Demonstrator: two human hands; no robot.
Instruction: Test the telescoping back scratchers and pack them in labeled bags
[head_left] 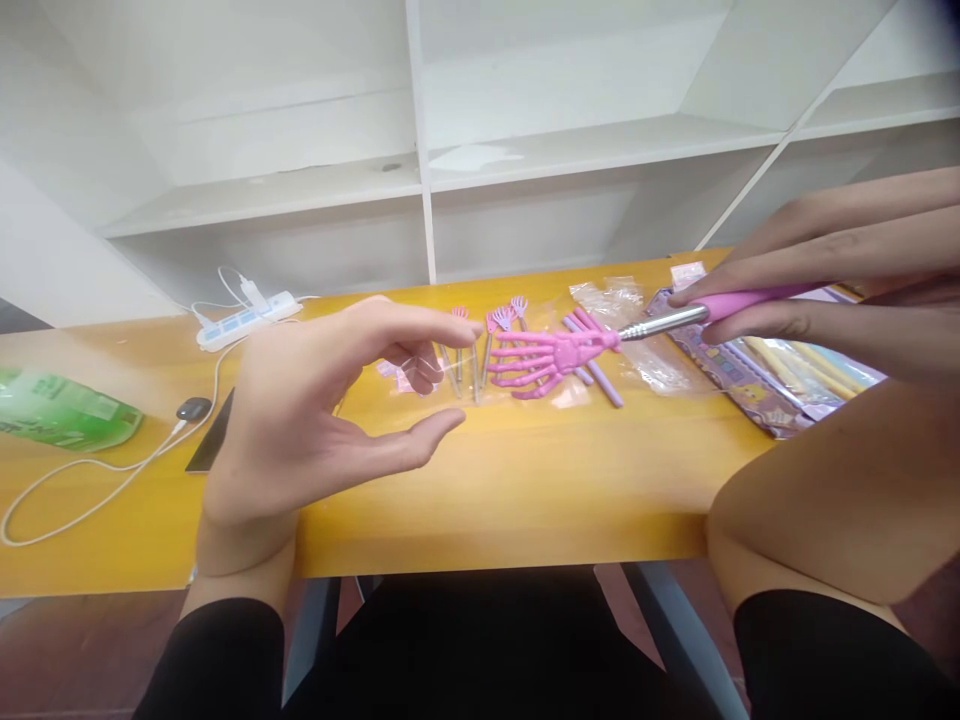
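A pink back scratcher (559, 355) shaped like a skeleton hand, with a metal rod and a pink grip, is held over the table. My right hand (810, 270) pinches its pink grip between thumb and fingers. To the left of the claw is my left hand (337, 390), its thumb and forefinger spread apart with nothing between them. Behind the claw, several more claw heads on metal rods (486, 352) lie on the table, partly hidden. Loose purple and pink grip tubes (600, 372) lie just right of them.
Clear plastic bags (660, 365) and a patterned pouch (735, 385) lie on the right of the yellow table (510, 500). At left are a power strip (247, 320), a white cable (97, 465), a dark flat object (212, 440) and a green package (64, 410). White shelving (425, 150) stands behind.
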